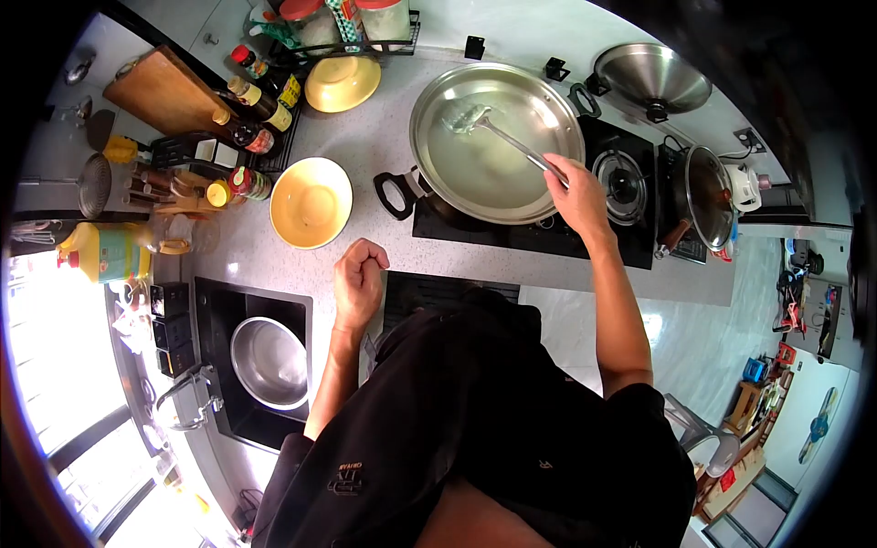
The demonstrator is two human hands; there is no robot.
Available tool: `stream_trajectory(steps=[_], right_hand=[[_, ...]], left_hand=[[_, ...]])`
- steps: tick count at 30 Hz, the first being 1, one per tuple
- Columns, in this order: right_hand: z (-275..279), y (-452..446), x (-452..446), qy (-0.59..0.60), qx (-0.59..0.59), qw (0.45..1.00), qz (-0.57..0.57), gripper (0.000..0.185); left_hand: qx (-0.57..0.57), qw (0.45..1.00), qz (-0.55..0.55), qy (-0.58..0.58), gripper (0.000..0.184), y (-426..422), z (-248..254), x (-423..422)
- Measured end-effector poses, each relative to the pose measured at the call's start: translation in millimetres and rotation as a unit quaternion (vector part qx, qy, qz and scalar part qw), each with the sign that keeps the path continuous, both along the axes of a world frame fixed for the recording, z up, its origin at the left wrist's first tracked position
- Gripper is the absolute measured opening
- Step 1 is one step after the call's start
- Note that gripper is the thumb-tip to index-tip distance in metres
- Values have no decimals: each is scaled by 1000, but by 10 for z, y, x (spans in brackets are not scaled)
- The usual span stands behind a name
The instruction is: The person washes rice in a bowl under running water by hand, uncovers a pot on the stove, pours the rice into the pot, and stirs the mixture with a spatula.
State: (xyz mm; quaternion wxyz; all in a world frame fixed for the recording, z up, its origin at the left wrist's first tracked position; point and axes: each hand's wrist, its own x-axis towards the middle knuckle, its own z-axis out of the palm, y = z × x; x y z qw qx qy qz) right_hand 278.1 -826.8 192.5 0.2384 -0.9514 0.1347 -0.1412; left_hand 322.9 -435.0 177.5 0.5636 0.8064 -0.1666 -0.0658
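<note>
Speckled counter (347,137), steel pan (498,178) on stove (630,155), right hand (579,194) holding ladle (516,144)

R hand (577,194) gripping w/ arm (621,310) extended, L hand (359,279) loosely curled.

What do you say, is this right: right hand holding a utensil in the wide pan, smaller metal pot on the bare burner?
Not quite: the smaller metal pot is in the sink, as the head view shows. The right hand does hold the utensil in the wide pan.
</note>
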Motion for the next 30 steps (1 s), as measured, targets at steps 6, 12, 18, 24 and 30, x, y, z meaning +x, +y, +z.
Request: stream_trajectory(steps=[6,12,18,24,30], right_hand=[[84,-51,-130,17,-30,999,-10,25],[123,-79,-286,38,-40,998,-36,24],[162,-66,-471,49,-43,997,-48,22],[162,-2,-684,42,-33,996,-65,22],[270,120,-939,58,-5,993,-103,24]], left_hand=[[7,1000,-6,3,19,-32,54,-21],[9,1000,-21,-8,20,-66,53,-20],[9,999,-33,-11,20,-93,96,-44],[-6,999,-47,-20,19,-106,81,-67],[-1,998,-67,-16,20,-123,103,-76]])
